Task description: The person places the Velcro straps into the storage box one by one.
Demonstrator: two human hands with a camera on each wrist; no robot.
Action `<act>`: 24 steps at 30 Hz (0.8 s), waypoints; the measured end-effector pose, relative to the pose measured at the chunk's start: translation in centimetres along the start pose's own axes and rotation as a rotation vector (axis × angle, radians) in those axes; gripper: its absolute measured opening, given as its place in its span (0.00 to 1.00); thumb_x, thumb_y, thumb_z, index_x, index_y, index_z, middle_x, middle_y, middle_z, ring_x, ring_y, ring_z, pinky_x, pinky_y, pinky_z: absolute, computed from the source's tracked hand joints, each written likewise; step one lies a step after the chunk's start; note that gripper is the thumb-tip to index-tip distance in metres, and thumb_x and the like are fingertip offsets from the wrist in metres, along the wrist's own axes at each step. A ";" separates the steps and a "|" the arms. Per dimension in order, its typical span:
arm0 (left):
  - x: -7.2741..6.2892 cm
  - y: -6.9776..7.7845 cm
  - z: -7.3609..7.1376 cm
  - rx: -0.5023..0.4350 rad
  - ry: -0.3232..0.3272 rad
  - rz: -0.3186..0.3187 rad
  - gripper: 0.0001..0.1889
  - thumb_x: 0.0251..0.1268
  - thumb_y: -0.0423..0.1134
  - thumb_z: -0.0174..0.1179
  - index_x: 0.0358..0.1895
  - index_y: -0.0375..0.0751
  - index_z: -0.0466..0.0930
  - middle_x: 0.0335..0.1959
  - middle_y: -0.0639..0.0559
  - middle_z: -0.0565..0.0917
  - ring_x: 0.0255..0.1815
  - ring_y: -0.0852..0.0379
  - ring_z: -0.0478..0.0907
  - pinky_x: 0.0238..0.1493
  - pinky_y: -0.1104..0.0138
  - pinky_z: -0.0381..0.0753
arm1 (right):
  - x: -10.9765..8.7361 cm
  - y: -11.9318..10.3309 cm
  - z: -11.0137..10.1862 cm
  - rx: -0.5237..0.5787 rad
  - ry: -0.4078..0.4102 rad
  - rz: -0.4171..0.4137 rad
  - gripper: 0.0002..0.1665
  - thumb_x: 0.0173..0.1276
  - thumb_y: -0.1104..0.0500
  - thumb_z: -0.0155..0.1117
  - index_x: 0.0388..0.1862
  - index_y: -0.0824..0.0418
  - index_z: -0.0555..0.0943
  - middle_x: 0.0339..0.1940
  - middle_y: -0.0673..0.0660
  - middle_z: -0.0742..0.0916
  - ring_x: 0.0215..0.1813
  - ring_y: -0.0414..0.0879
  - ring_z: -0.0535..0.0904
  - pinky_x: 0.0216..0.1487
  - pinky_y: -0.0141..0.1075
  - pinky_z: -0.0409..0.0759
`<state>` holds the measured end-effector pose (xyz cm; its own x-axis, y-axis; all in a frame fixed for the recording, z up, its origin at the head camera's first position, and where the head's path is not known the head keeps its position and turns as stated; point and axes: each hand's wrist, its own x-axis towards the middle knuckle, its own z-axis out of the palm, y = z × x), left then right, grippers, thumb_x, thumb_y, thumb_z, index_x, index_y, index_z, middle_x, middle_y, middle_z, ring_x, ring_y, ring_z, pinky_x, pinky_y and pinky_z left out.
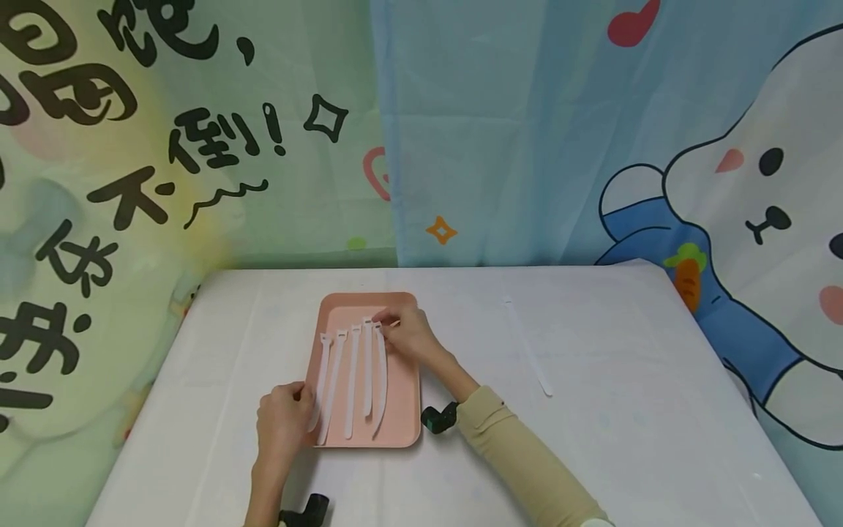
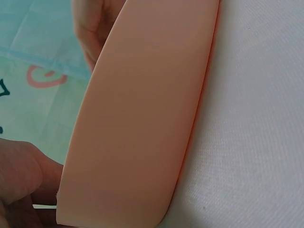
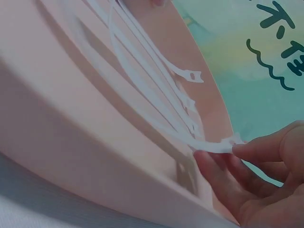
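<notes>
Several white strap-like cable ties with slotted heads lie side by side, lengthwise, in a pink tray point(image 1: 403, 417). My right hand point(image 1: 410, 333) is over the tray's far part. Its thumb and fingertips pinch the head end of the rightmost cable tie point(image 3: 213, 147), which bows up from the tray in the right wrist view. My left hand point(image 1: 283, 424) is at the tray's near left edge, by the lower end of the leftmost cable tie point(image 1: 323, 380). In the left wrist view the tray wall point(image 2: 137, 104) hides most of its fingers; a white sliver shows between them.
A single white strip point(image 1: 530, 351) lies on the white tablecloth point(image 1: 626, 410) to the right of the tray. Dark wrist devices show on the left wrist point(image 1: 309, 510) and right wrist point(image 1: 440, 418). Printed curtains point(image 1: 500, 146) hang behind the table's far edge.
</notes>
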<state>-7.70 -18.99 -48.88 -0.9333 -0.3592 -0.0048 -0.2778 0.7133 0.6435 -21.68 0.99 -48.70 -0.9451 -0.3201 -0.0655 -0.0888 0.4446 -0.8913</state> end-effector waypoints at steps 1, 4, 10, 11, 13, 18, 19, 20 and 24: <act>0.0 0.0 0.0 0.000 0.002 0.001 0.14 0.70 0.32 0.58 0.46 0.23 0.87 0.36 0.30 0.89 0.25 0.49 0.81 0.25 0.60 0.78 | 0.0 0.0 0.0 0.004 -0.010 0.001 0.13 0.70 0.71 0.61 0.50 0.68 0.87 0.43 0.64 0.89 0.32 0.51 0.87 0.30 0.30 0.80; 0.0 0.0 0.1 0.000 0.004 0.004 0.14 0.70 0.32 0.58 0.46 0.22 0.87 0.36 0.30 0.89 0.25 0.48 0.81 0.25 0.60 0.79 | 0.0 -0.1 0.1 0.027 -0.034 0.019 0.14 0.70 0.73 0.59 0.50 0.72 0.86 0.40 0.66 0.89 0.28 0.50 0.86 0.28 0.30 0.79; 0.0 0.0 0.1 -0.005 0.001 -0.002 0.14 0.70 0.32 0.58 0.46 0.22 0.87 0.36 0.29 0.88 0.24 0.49 0.82 0.24 0.60 0.79 | 0.2 -0.3 0.5 -0.111 -0.016 -0.031 0.13 0.68 0.73 0.58 0.47 0.72 0.86 0.38 0.64 0.89 0.33 0.48 0.85 0.35 0.34 0.81; 0.0 0.0 0.1 -0.007 0.001 -0.001 0.13 0.70 0.31 0.58 0.46 0.22 0.87 0.36 0.29 0.88 0.24 0.49 0.81 0.24 0.60 0.79 | 0.2 -0.3 0.6 -0.147 -0.010 -0.050 0.13 0.67 0.73 0.58 0.47 0.72 0.86 0.38 0.64 0.89 0.36 0.49 0.85 0.38 0.35 0.82; 0.0 0.0 0.1 -0.007 0.004 0.002 0.13 0.70 0.31 0.58 0.46 0.22 0.87 0.37 0.29 0.88 0.24 0.48 0.82 0.24 0.59 0.79 | 0.3 -0.3 0.7 -0.202 -0.004 -0.074 0.13 0.66 0.73 0.59 0.47 0.72 0.86 0.39 0.63 0.89 0.41 0.50 0.84 0.45 0.38 0.82; 0.0 0.0 0.1 -0.004 0.010 0.004 0.13 0.70 0.31 0.58 0.45 0.22 0.87 0.35 0.31 0.89 0.23 0.50 0.79 0.22 0.61 0.77 | 0.4 -0.4 0.9 -0.283 -0.029 -0.077 0.14 0.65 0.73 0.60 0.48 0.70 0.85 0.40 0.62 0.89 0.45 0.51 0.84 0.47 0.39 0.82; 0.0 0.0 0.1 -0.004 0.009 0.004 0.13 0.70 0.31 0.58 0.45 0.23 0.87 0.34 0.31 0.89 0.23 0.50 0.79 0.22 0.61 0.77 | 0.4 -0.4 0.9 -0.294 -0.035 -0.074 0.14 0.65 0.73 0.61 0.49 0.70 0.85 0.40 0.62 0.89 0.45 0.51 0.84 0.47 0.38 0.82; 0.0 0.0 0.1 -0.002 0.010 0.005 0.13 0.70 0.31 0.58 0.45 0.23 0.87 0.34 0.31 0.89 0.23 0.50 0.79 0.22 0.61 0.77 | 0.4 -0.4 1.0 -0.305 -0.040 -0.071 0.14 0.65 0.74 0.61 0.49 0.70 0.85 0.40 0.61 0.89 0.46 0.51 0.84 0.47 0.38 0.82; 0.0 0.0 0.1 -0.001 0.010 0.007 0.13 0.70 0.31 0.58 0.45 0.22 0.87 0.35 0.30 0.89 0.24 0.49 0.80 0.23 0.60 0.78 | 0.2 -0.4 0.9 -0.330 -0.058 -0.070 0.16 0.63 0.76 0.59 0.49 0.69 0.84 0.39 0.60 0.88 0.43 0.49 0.83 0.45 0.36 0.81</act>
<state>-7.67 -18.93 -48.96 -0.9328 -0.3604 0.0068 -0.2716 0.7152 0.6440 -21.55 0.01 -48.77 -0.9143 -0.4027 -0.0432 -0.2591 0.6636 -0.7018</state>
